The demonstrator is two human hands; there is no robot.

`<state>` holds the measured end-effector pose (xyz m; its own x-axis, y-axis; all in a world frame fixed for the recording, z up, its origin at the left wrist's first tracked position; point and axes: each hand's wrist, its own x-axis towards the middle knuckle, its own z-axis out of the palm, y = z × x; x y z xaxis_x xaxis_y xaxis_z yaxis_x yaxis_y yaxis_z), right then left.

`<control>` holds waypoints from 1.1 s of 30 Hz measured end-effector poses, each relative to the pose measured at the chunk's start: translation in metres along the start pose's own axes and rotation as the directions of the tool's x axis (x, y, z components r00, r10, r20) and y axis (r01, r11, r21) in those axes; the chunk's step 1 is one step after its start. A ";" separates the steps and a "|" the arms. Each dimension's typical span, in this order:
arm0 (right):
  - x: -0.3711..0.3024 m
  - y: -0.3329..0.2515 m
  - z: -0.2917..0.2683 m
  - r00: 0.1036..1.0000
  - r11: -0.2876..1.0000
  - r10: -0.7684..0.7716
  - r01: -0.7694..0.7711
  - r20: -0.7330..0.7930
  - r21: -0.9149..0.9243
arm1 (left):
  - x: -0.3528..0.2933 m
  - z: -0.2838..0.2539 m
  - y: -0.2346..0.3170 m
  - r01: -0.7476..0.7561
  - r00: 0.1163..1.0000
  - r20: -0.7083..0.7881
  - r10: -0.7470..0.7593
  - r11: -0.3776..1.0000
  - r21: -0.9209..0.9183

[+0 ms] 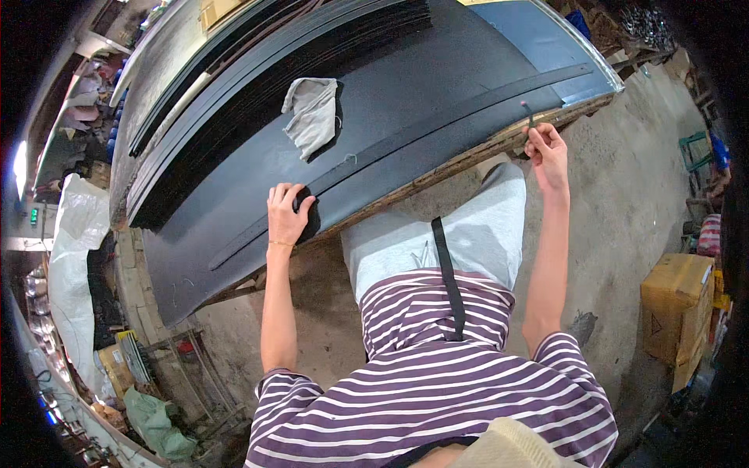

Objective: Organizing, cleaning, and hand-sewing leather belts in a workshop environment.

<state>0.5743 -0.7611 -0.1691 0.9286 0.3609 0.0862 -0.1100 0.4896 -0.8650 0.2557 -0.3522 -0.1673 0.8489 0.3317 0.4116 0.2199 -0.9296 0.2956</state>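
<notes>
1. The right hand (548, 152) pinches a thin, dark stick (531, 118) between thumb and fingertips; the stick points up and away from the person, with a reddish tip at its far end.
2. The left hand (289, 217) rests on the worktop side, fingers bent and thumb spread, over a long dark strip (437, 134). A dark patch fills the space by its thumb, so I cannot tell whether it grasps anything or only presses down. A thin band (281, 243) circles that wrist.
3. The strip lies slantwise along the near part of a broad dark sheet (406, 93), running from the lower left, past the left hand, toward the upper right. The stick is held near the sheet's right-hand corner, on the person's side of the strip.
4. A pale thread (350, 159) lies at the strip, between the two hands.
5. Beyond the strip, a crumpled grey cloth (314, 117) lies on the sheet; farther off rises a stack of dark sheets (265, 101).
6. A blue surface (577, 47) shows at the upper right, beside the dark sheet.
7. On the concrete floor (624, 179), a cardboard box (676, 312) stands to the right; a green bag (160, 425) lies at lower left.
</notes>
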 end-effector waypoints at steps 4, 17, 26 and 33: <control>0.012 0.055 -0.043 0.975 0.898 0.028 -0.121 -0.218 -0.423 | 0.020 0.033 0.039 -0.019 0.999 -0.052 0.015 0.997 -0.073; -0.009 0.050 0.010 0.724 0.161 -0.618 0.499 0.308 -0.851 | 0.148 0.085 -0.018 -0.004 0.963 -0.260 0.065 0.973 0.230; -0.066 0.021 -0.023 0.731 0.492 -0.651 0.201 -0.205 -0.847 | 0.133 0.092 0.071 -0.007 0.922 -0.387 0.015 1.000 0.022; -0.156 0.047 -0.112 0.689 0.663 -0.471 -0.136 -0.551 -0.736 | 0.164 0.208 0.326 -0.208 0.977 -0.053 0.206 0.874 -0.439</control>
<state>0.4641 -0.8831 -0.2781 0.8869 -0.4192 0.1944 0.0621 -0.3088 -0.9491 0.5662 -0.6341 -0.1826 0.8492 0.1415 0.5088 -0.1949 -0.8114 0.5510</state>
